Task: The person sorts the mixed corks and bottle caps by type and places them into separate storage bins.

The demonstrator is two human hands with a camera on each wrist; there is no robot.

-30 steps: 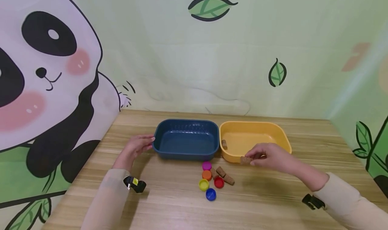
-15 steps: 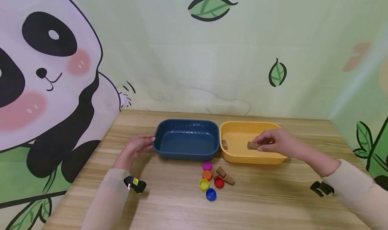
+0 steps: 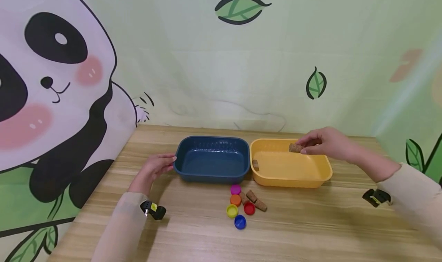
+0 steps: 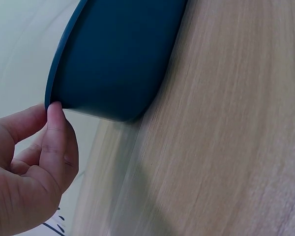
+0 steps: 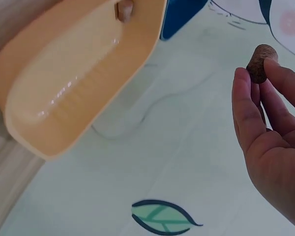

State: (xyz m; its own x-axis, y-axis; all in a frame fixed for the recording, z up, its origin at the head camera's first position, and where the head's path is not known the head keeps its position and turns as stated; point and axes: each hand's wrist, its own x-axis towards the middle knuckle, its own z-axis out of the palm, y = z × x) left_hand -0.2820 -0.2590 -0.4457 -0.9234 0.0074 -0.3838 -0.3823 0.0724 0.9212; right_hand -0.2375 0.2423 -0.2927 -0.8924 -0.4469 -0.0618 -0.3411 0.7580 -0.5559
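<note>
My right hand (image 3: 326, 144) pinches a brown cork (image 3: 295, 147) between thumb and fingers, held in the air over the back part of the yellow tray (image 3: 322, 174). The same cork (image 5: 260, 63) shows at my fingertips in the right wrist view, with the yellow tray (image 5: 19, 123) below it. One cork (image 3: 255, 164) lies inside that tray at its left wall. My left hand (image 3: 155, 167) rests on the table with its fingertips touching the left rim of the empty blue tray (image 3: 179, 158); the left wrist view shows a fingertip (image 4: 54, 110) on the blue tray's (image 4: 118, 59) rim.
In front of the trays lie several coloured bottle caps: magenta (image 3: 236, 188), orange (image 3: 235, 199), yellow (image 3: 232, 210), red (image 3: 249, 208), blue (image 3: 240, 221). Beside them lie loose corks (image 3: 256, 200). Panda and leaf backdrops wall the wooden table (image 3: 310, 231) at back, left and right.
My right hand carried the cork from the yellow tray's front rim up and back over the tray. The left hand stayed on the blue tray's rim.
</note>
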